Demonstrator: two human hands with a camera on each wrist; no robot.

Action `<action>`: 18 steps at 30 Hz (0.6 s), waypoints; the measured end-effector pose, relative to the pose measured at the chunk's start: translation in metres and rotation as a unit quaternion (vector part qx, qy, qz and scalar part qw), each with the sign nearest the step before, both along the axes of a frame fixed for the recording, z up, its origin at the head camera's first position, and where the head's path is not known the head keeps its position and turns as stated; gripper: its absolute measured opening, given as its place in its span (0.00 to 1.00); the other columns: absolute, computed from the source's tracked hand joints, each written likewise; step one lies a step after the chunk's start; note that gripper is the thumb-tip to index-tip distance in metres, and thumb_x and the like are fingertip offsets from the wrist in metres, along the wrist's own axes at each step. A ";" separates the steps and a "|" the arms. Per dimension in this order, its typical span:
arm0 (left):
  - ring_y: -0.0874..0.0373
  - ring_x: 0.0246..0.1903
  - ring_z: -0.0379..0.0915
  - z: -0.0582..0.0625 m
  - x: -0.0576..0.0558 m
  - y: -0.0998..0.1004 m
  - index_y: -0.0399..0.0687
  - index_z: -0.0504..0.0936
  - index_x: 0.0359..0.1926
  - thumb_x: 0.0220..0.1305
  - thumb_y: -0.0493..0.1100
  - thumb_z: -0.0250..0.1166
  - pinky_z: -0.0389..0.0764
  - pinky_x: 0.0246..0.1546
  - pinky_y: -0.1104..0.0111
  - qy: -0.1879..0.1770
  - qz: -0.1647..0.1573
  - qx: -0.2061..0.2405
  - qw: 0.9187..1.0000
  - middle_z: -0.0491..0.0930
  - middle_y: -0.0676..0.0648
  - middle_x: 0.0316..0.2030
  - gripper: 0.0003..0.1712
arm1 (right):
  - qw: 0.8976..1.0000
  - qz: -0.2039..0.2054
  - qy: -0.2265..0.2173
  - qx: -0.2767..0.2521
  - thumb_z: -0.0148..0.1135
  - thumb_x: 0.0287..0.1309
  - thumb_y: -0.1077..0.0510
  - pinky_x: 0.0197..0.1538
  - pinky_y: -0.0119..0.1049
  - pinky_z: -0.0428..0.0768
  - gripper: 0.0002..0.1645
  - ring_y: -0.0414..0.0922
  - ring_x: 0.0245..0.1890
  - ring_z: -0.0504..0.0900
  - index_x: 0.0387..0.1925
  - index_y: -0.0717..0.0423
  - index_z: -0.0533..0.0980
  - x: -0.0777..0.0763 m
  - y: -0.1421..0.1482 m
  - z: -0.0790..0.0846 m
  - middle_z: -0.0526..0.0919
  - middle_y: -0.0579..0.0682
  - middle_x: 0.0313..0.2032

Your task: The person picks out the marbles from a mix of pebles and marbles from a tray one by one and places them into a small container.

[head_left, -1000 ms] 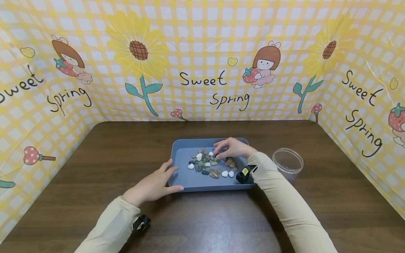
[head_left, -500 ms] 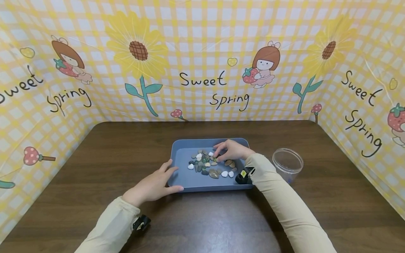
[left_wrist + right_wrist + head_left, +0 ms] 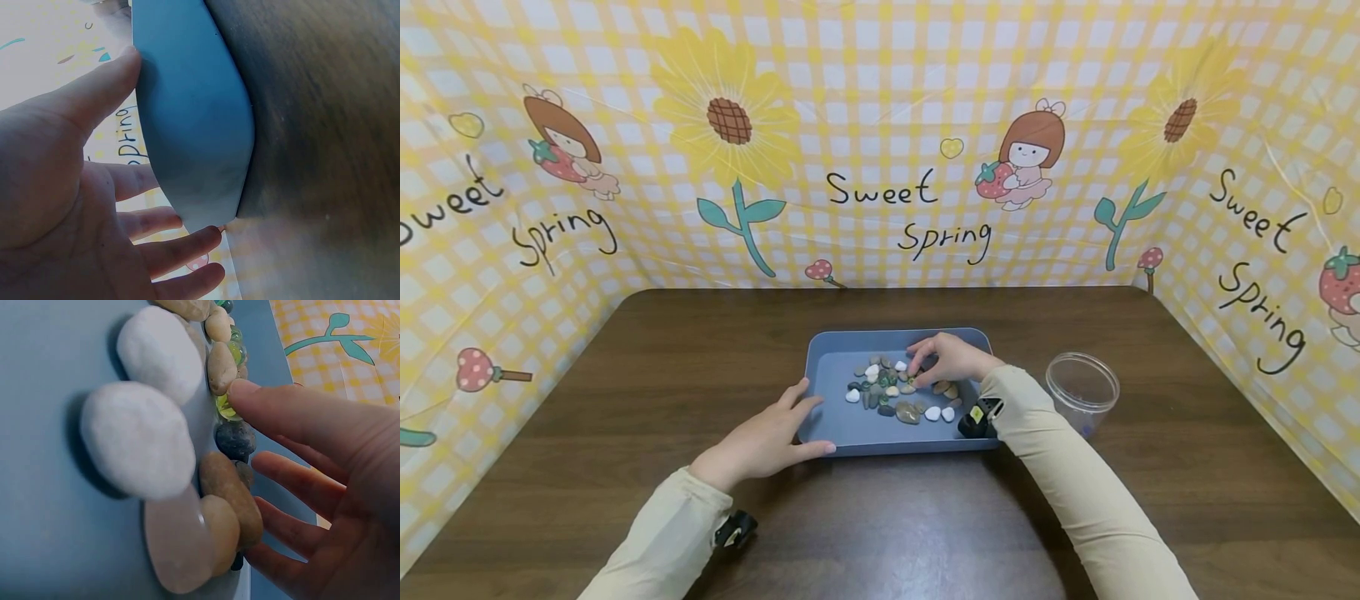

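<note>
A blue-grey tray (image 3: 831, 429) holds several pebbles, white, tan, grey and dark, mixed with green glass marbles. My right hand (image 3: 958, 357) reaches down into its right half. In the right wrist view the thumb tip meets a yellow-green glass marble (image 3: 227, 409), pinched with the index finger, which the thumb mostly hides. A dark pebble (image 3: 236, 439) and brown pebbles (image 3: 232, 497) lie close below the other fingers. At the tray's left end my left hand (image 3: 760, 437) rests with spread fingers along the side, its thumb (image 3: 115, 81) on the rim.
A clear round jar (image 3: 1082, 387) without a lid stands right of the tray, with small bluish things at its bottom. White pebbles (image 3: 140, 440) lie near the tray's front right. Around the brown wooden table (image 3: 880, 525) hangs a yellow checked cloth (image 3: 865, 100).
The right hand has lowered slightly, and its thumb and index finger have closed in on the glass marble. The left hand, tray and jar stay as they were.
</note>
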State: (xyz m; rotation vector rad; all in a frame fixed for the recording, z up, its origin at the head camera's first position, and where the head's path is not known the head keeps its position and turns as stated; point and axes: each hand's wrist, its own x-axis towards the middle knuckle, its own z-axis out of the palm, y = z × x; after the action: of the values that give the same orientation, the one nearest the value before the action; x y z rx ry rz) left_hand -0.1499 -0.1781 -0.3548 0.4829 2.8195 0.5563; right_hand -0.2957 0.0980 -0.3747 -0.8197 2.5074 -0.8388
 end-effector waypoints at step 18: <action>0.35 0.64 0.61 -0.001 0.000 -0.001 0.39 0.62 0.66 0.59 0.65 0.58 0.70 0.57 0.47 0.003 -0.004 0.001 1.000 0.49 0.32 0.70 0.45 | 0.999 0.019 0.027 -0.023 0.67 0.52 0.57 0.69 0.55 0.58 0.07 0.56 0.68 0.63 0.34 0.53 0.84 0.001 0.004 0.004 0.71 0.56 0.63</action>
State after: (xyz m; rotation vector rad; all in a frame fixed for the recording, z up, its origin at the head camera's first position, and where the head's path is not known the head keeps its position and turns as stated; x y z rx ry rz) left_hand -0.1504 -0.1790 -0.3560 0.4958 2.8219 0.5579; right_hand -0.2944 0.1025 -0.3709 -0.9138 2.5191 -0.8748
